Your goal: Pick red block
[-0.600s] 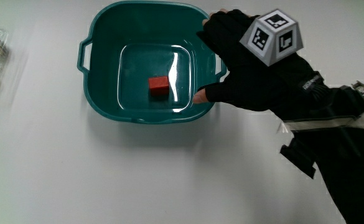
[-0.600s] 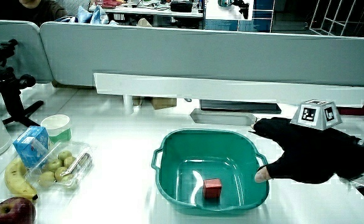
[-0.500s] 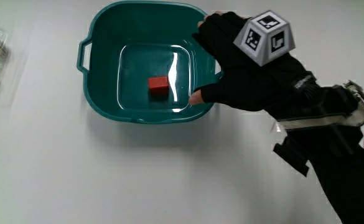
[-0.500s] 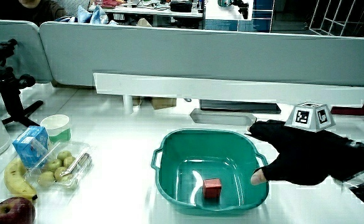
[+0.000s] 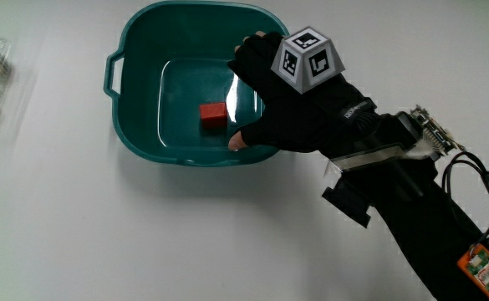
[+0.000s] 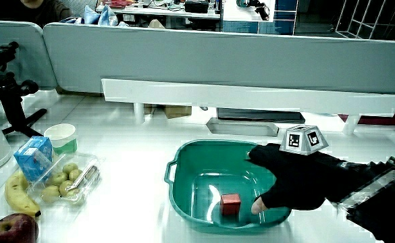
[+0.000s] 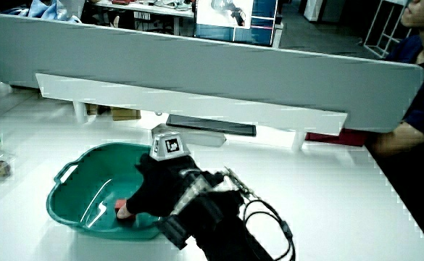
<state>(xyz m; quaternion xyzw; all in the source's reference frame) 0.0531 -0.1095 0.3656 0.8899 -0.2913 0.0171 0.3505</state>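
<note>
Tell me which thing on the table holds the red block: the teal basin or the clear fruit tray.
The teal basin: the red block lies on its floor, beside the hand. The clear fruit tray holds only small green fruits.

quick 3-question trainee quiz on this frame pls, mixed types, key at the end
1. True or false: the hand already grasps the red block.
2. Where does the red block lie?
A. on the bare table beside the basin
B. on the floor of the teal basin
C. on the tray of small fruit
3. Fill in: the hand is over the basin's ____, fingers spread toward the block.

Key
1. False. In the main view the block lies apart from the fingertips, and in a side view nothing grips it.
2. B
3. rim; the palm spans the rim and the fingers reach over the basin's inside.
</note>
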